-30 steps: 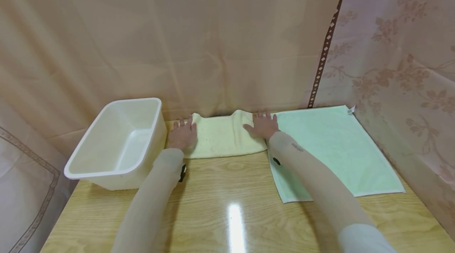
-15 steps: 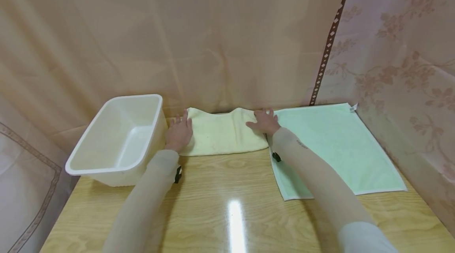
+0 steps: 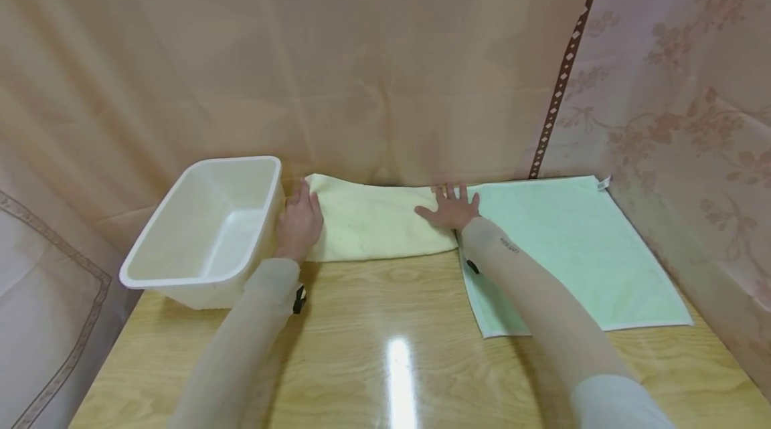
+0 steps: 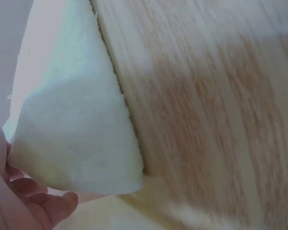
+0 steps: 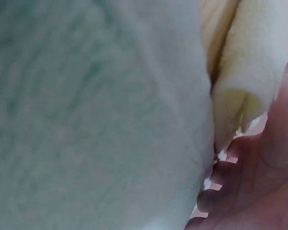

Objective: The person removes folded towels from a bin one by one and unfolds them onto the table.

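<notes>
A pale yellow towel (image 3: 373,218), folded into a long strip, lies along the back of the table. My left hand (image 3: 299,223) is at its left end, fingers curled at the far corner and pinching it. The left wrist view shows these fingers (image 4: 57,208) beside the towel's end (image 4: 81,139). Spread flat, my right hand (image 3: 454,209) rests on the strip's right end. In the right wrist view the folded yellow end (image 5: 242,100) shows next to that hand (image 5: 259,177).
A light green towel (image 3: 560,248) lies unfolded at the right, meeting the yellow one. A white plastic basin (image 3: 201,294) stands at the left, close to my left hand. Curtain fabric (image 3: 385,67) hangs behind the wooden table (image 3: 373,308).
My left hand has moved slightly left and back, and the towel's left end has stretched out with it. Bumps along the far edge have smoothed. The right hand stays near the same spot, fingers spread wider.
</notes>
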A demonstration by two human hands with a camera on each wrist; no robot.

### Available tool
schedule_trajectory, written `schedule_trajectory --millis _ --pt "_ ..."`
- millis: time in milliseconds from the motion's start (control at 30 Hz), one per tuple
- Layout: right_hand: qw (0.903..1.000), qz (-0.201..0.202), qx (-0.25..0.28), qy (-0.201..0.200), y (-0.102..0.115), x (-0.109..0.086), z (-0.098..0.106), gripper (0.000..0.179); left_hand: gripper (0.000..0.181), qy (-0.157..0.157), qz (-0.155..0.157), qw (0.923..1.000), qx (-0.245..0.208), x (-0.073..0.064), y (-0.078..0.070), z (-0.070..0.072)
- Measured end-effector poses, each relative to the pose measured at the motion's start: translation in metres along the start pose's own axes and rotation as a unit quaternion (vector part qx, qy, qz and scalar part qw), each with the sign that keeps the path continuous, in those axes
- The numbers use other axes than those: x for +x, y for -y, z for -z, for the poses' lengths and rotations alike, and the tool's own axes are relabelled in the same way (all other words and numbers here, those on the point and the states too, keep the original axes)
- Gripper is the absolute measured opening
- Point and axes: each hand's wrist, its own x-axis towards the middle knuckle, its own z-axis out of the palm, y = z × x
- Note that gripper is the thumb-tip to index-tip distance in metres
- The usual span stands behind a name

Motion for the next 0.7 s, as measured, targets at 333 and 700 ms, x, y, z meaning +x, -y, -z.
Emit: schedule_trajectory --millis 333,700 --pt "0.9983 0.001 -0.057 0.010 0.001 -0.006 0.007 0.092 0.056 0.042 -0.014 0.9977 0.052 -0.008 0.002 0.000" --pt "0.9980 0.023 -0.058 0.011 0.008 -0.019 0.012 0.066 0.067 0.154 -0.028 0.9853 0.069 -0.013 0.012 -0.017"
